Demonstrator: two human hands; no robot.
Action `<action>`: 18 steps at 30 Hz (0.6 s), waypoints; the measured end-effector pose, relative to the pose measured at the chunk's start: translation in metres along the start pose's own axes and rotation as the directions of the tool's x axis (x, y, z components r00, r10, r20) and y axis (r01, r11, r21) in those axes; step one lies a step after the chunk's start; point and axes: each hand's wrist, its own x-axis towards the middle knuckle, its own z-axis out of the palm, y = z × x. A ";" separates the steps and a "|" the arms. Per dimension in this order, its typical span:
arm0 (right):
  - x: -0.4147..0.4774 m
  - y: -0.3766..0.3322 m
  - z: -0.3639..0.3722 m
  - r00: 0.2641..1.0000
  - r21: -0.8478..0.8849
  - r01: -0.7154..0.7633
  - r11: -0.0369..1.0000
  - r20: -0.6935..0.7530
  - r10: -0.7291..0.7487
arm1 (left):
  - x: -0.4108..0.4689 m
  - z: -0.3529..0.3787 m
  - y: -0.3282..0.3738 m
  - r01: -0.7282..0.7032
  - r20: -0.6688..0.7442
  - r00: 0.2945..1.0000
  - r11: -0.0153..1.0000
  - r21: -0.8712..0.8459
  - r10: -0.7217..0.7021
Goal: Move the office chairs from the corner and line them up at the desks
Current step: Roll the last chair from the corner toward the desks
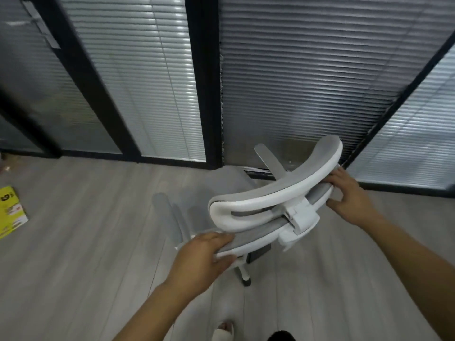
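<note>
Head view puts the office chair [270,200] at lower centre by the glass wall [320,82], your left hand [204,254] and right hand [349,198] each curled round an end of its stiff backrest [256,238], a sound hold since it should roll easily.

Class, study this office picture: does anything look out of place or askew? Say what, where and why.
Yes: a yellow booklet lies loose on the floor at the left edge, skewed to the floorboards. The chair that the left hand and right hand hold looks undamaged.
</note>
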 end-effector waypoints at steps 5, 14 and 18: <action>-0.133 -0.018 -0.020 0.967 -0.003 -0.227 0.974 -0.121 0.225 | -0.045 0.026 -0.003 -0.129 -0.030 0.991 0.991 0.046 0.131; -0.353 -0.046 -0.024 0.837 -0.002 -0.469 0.883 -0.321 0.443 | -0.093 0.077 0.027 -0.318 -0.015 0.946 0.936 0.152 0.324; -0.429 -0.091 -0.021 0.748 0.009 -0.583 0.812 -0.384 0.541 | -0.104 0.104 0.069 -0.392 0.001 0.920 0.916 0.088 0.393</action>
